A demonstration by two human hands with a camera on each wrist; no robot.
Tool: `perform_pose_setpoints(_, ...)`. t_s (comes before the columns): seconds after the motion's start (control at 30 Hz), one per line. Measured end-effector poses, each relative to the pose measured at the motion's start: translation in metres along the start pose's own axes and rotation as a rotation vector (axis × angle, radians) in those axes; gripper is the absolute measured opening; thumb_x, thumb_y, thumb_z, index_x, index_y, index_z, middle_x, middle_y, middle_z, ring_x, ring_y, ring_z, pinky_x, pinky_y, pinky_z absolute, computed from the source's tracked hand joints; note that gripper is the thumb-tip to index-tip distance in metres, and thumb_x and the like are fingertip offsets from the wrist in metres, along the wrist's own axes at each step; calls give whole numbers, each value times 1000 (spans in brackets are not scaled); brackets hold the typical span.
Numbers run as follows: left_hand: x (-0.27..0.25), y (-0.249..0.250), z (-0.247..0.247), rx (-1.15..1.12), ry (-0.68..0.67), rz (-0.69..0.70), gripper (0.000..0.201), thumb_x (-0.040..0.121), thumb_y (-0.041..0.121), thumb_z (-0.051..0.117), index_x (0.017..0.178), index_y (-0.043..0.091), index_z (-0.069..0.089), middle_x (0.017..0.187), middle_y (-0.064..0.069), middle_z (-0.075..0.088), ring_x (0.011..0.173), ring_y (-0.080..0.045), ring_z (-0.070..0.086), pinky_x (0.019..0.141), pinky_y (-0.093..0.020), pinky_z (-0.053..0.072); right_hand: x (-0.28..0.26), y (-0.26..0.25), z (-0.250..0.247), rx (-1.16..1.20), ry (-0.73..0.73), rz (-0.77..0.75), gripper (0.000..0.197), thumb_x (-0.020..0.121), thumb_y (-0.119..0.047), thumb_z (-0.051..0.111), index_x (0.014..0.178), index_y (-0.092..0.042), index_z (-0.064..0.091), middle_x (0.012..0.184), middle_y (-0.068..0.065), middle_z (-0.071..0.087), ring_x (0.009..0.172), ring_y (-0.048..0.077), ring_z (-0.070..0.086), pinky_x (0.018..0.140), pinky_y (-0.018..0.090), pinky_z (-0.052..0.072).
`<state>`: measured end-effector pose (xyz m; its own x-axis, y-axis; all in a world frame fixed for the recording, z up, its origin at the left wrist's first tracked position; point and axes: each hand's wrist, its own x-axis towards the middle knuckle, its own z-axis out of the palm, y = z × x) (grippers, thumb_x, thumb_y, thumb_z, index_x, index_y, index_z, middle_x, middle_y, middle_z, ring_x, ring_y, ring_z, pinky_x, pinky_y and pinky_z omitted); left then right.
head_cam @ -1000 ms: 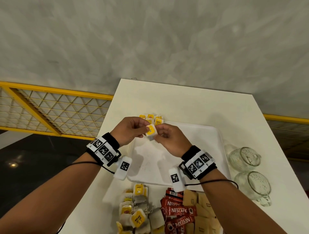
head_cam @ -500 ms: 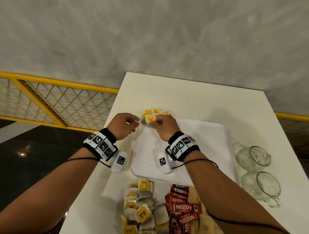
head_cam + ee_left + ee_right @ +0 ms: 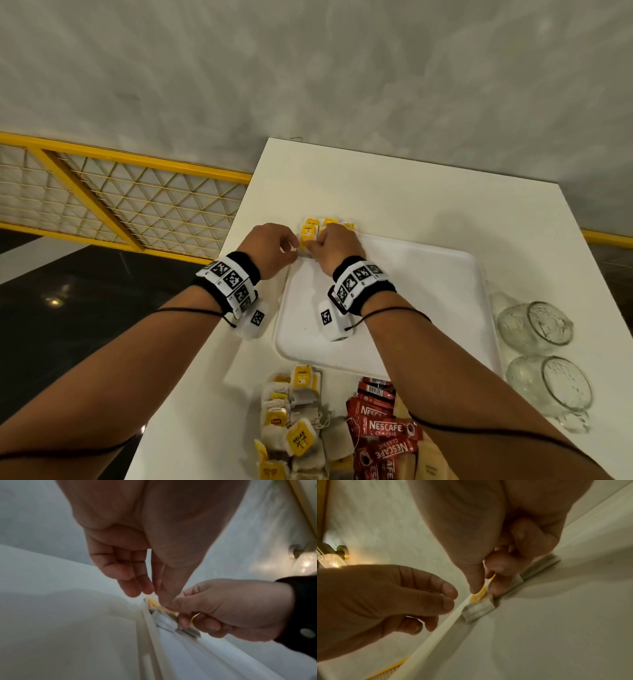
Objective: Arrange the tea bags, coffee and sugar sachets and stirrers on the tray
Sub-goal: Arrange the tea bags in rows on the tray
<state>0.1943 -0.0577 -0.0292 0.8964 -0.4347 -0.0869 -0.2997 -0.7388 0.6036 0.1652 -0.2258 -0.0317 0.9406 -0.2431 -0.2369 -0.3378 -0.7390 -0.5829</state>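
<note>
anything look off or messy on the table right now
Yes: the two glass mugs right of the tray lie tipped on their sides. The loose tea bags and red coffee sachets near the person are a jumbled heap. Nothing looks spilled.

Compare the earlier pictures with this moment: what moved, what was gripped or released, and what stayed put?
Both hands carried the tea bag forward to the tray's far-left corner. The right hand still pinches it; the left hand has let go. The pile of tea bags, coffee sachets and glass mugs stayed.
</note>
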Motion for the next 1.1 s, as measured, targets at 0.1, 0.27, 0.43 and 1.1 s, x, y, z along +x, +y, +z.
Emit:
perform_pose_setpoints(0.1, 8, 7, 0, 49, -35, 58, 20, 78, 19, 80, 97, 23, 73, 88, 7, 61, 75, -10, 55, 76, -28, 47, -3, 10, -21, -38, 55, -25, 19, 91, -37, 68, 95, -18, 69, 102, 3, 71, 99, 27, 64, 86, 37, 53)
perform_pose_setpoints(0.27, 15, 18, 5, 178, -138, 142, 23, 81, 24, 78, 104, 20, 75, 99, -2, 59, 91, -21, 57, 82, -29, 46, -6, 36, -51, -213, -40, -104, 16, 89, -24, 70, 105, -27, 72, 114, 0, 69, 105, 24, 63, 88, 32, 50)
perform_pose_setpoints(0.43, 16, 19, 10, 193, -155, 157, 19, 84, 12, 73, 103, 14, 76, 101, -6, 63, 99, -26, 61, 78, -22, 36, -3, 46, -50, -281, -132, -116, 17, 90, -14, 68, 102, -24, 74, 113, 3, 69, 104, 26, 64, 87, 34, 52)
perform_pose_setpoints(1.1, -76, 30, -17, 110, -459, 217, 22, 84, 51, 73, 82, 29, 72, 79, 13, 68, 71, 2, 60, 64, -11, 44, -109, 28, -69, -278, -351, -453, 29, 93, -44, 65, 116, -26, 67, 103, -9, 65, 76, 4, 52, 80, 30, 48)
